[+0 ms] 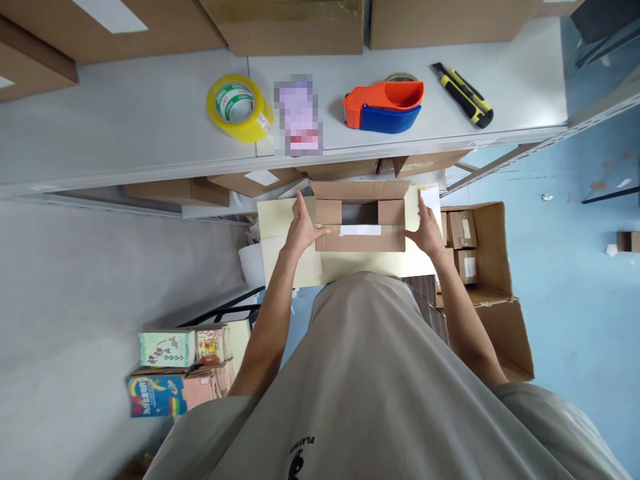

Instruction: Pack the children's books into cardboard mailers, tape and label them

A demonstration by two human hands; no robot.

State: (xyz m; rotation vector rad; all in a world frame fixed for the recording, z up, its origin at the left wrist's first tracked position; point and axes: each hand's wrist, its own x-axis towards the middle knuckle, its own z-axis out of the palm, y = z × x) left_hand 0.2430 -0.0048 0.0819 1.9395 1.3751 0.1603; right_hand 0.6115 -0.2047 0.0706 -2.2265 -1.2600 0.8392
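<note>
A small cardboard box [360, 243] is on the pale yellow table surface [345, 265] in front of me. Its far flap stands up, the two short end flaps are folded inward, and a dark gap shows between them. Along its near side runs a white label [361, 230] with bits of clear tape. My left hand [301, 228] is at the box's left end, fingers stretched out and thumb tip against the near left corner. At the right end, my right hand [426, 231] has its fingers extended away from the cardboard, its thumb by the near right corner.
A shelf [165, 120] above the table bears a yellow tape roll [233, 100], a blurred phone-like item [300, 115], an orange-blue tape dispenser [384, 107], a utility knife [464, 95] and large cartons [295, 27]. Right, an open carton [487, 247] holds small boxes. Books [167, 349] stand lower left.
</note>
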